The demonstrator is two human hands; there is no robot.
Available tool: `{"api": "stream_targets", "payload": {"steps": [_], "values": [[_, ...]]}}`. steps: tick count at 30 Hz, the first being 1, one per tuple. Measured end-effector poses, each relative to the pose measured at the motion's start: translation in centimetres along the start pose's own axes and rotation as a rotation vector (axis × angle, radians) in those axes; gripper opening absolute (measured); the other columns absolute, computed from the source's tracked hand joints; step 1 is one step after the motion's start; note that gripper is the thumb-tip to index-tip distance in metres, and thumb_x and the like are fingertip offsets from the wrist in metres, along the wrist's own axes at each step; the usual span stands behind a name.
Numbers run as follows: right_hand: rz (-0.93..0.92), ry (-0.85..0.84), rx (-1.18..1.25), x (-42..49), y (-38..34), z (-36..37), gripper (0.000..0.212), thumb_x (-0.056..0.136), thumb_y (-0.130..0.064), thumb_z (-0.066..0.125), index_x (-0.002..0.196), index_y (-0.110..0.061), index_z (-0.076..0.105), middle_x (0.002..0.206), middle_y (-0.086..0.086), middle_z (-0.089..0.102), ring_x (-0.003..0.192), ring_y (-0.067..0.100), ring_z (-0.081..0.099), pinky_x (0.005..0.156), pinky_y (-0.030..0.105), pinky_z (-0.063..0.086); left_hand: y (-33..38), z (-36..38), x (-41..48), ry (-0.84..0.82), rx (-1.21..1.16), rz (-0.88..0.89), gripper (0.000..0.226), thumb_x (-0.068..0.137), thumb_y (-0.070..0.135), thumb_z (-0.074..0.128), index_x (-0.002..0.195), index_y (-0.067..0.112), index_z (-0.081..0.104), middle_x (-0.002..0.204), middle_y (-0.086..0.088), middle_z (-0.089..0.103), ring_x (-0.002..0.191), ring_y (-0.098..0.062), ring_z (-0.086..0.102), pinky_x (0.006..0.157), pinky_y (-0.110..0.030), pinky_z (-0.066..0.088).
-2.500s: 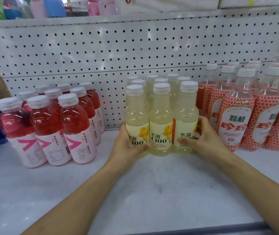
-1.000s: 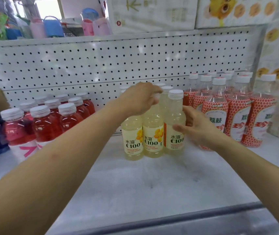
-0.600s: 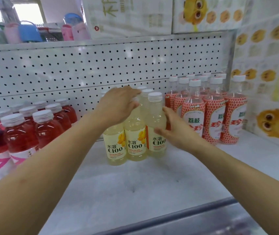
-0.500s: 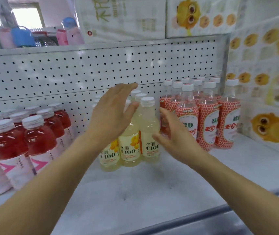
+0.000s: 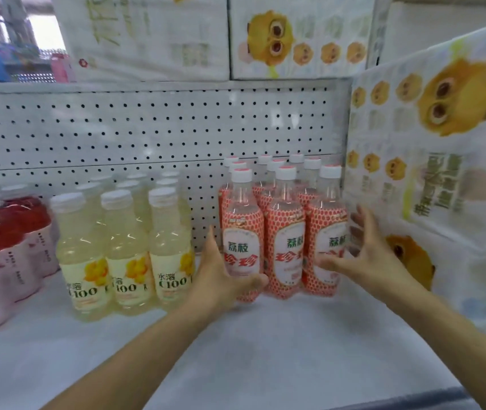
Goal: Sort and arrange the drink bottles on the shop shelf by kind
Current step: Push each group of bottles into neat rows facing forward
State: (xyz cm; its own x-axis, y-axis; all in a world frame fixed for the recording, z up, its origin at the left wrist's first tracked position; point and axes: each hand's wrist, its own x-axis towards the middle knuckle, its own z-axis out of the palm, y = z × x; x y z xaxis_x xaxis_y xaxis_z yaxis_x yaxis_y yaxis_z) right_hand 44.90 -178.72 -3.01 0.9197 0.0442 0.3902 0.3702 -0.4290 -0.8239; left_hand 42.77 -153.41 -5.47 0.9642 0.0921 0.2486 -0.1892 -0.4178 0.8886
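Note:
Three kinds of bottles stand in blocks on the white shelf (image 5: 265, 350). Red drinks (image 5: 8, 232) are at the left, pale yellow C100 bottles (image 5: 126, 247) in the middle, and lychee bottles with red dotted labels (image 5: 284, 241) at the right. My left hand (image 5: 221, 282) holds the front left lychee bottle (image 5: 240, 232) low down, fingers up its left side and thumb curled across its front. My right hand (image 5: 366, 255) is at the front right lychee bottle (image 5: 324, 232), fingers spread and blurred, thumb by its label.
A white pegboard (image 5: 147, 128) backs the shelf. Large paper packs with a yellow cartoon face (image 5: 442, 173) wall in the right side, close to the lychee bottles. More packs sit on the shelf above (image 5: 295, 39). The shelf's front edge (image 5: 413, 400) runs along the bottom.
Both hands left the yellow C100 bottles and moved right to the lychee bottles. The view swung right, so the red drinks now sit at the left edge.

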Motion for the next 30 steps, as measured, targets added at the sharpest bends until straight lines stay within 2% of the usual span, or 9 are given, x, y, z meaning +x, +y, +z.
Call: {"api": "stream_targets", "payload": {"steps": [1,3,5,9,16,18,22,26,30], "values": [[0.021,-0.077,0.067,0.8,0.7,0.2,0.118,0.039,-0.057,0.090,0.136,-0.051,0.023,0.135,-0.023,0.046,0.124,0.004,0.049,0.102,0.037,0.045,-0.3,0.5,0.5,0.017,-0.006,-0.018,0.137,0.051,0.029,0.098,0.154,0.040,0.009,0.142,0.010,0.053,0.120,-0.008,0.058,0.105,-0.045,0.048],[-0.009,-0.154,0.142,2.4,2.2,1.2,0.109,0.045,-0.040,0.097,0.133,-0.044,0.034,0.120,-0.021,0.065,0.107,-0.001,0.063,0.085,0.026,0.057,-1.2,1.4,1.3,0.030,-0.018,-0.013,0.125,0.049,0.027,0.099,0.150,0.030,0.026,0.128,0.010,0.064,0.113,-0.010,0.065,0.087,-0.028,0.057],[-0.065,-0.140,0.175,3.5,3.1,2.2,0.103,0.048,-0.030,0.098,0.132,-0.038,0.040,0.107,-0.028,0.069,0.093,-0.010,0.066,0.063,0.007,0.052,-1.8,2.1,1.7,0.057,-0.071,-0.012,0.106,0.049,0.021,0.100,0.137,0.026,0.043,0.114,0.012,0.071,0.102,-0.006,0.070,0.070,-0.015,0.056],[-0.085,-0.119,0.203,4.1,3.4,2.8,0.092,0.046,-0.032,0.097,0.123,-0.039,0.048,0.098,-0.034,0.069,0.085,-0.015,0.065,0.056,0.001,0.046,-1.7,2.8,1.7,0.134,-0.129,0.005,0.094,0.048,0.014,0.099,0.127,0.025,0.049,0.099,0.022,0.072,0.088,0.009,0.068,0.061,-0.005,0.049],[-0.001,-0.139,0.222,3.4,3.1,2.4,0.098,0.054,-0.026,0.096,0.134,-0.027,0.039,0.114,-0.011,0.067,0.096,0.001,0.068,0.060,0.012,0.051,-0.2,2.8,0.9,0.158,-0.089,-0.023,0.098,0.052,0.019,0.098,0.134,0.021,0.044,0.120,0.003,0.068,0.105,-0.010,0.068,0.078,-0.023,0.059],[0.000,-0.169,0.218,2.8,3.3,2.2,0.087,0.062,-0.020,0.093,0.130,-0.030,0.041,0.112,-0.013,0.067,0.094,-0.001,0.068,0.059,0.012,0.051,0.1,2.8,0.3,0.187,-0.058,-0.024,0.098,0.053,0.025,0.098,0.134,0.023,0.043,0.123,0.004,0.066,0.109,-0.013,0.066,0.089,-0.036,0.058],[-0.004,-0.228,0.181,1.8,3.6,1.5,0.064,0.077,-0.016,0.083,0.122,-0.040,0.043,0.111,-0.021,0.062,0.087,-0.013,0.064,0.055,0.005,0.047,0.1,3.2,-0.7,0.188,-0.044,0.002,0.084,0.074,0.023,0.088,0.141,0.026,0.036,0.131,0.007,0.060,0.119,-0.012,0.059,0.103,-0.044,0.051],[-0.032,-0.079,0.061,1.2,1.4,1.0,0.081,0.082,-0.031,0.077,0.145,-0.025,0.026,0.138,-0.006,0.046,0.121,0.006,0.051,0.084,0.018,0.046,0.3,3.2,-1.0,0.180,-0.062,0.005,0.083,0.079,0.018,0.083,0.145,0.024,0.032,0.135,0.005,0.058,0.123,-0.014,0.057,0.106,-0.047,0.048],[-0.437,0.148,-0.129,3.3,-5.3,-0.3,0.070,0.093,-0.043,0.061,0.150,-0.027,0.025,0.154,-0.005,0.031,0.139,0.009,0.029,0.107,0.030,0.029,0.0,3.2,-1.5,0.171,-0.036,0.040,0.081,0.081,0.023,0.082,0.145,0.024,0.032,0.133,0.007,0.059,0.122,-0.010,0.058,0.105,-0.045,0.049]]}}
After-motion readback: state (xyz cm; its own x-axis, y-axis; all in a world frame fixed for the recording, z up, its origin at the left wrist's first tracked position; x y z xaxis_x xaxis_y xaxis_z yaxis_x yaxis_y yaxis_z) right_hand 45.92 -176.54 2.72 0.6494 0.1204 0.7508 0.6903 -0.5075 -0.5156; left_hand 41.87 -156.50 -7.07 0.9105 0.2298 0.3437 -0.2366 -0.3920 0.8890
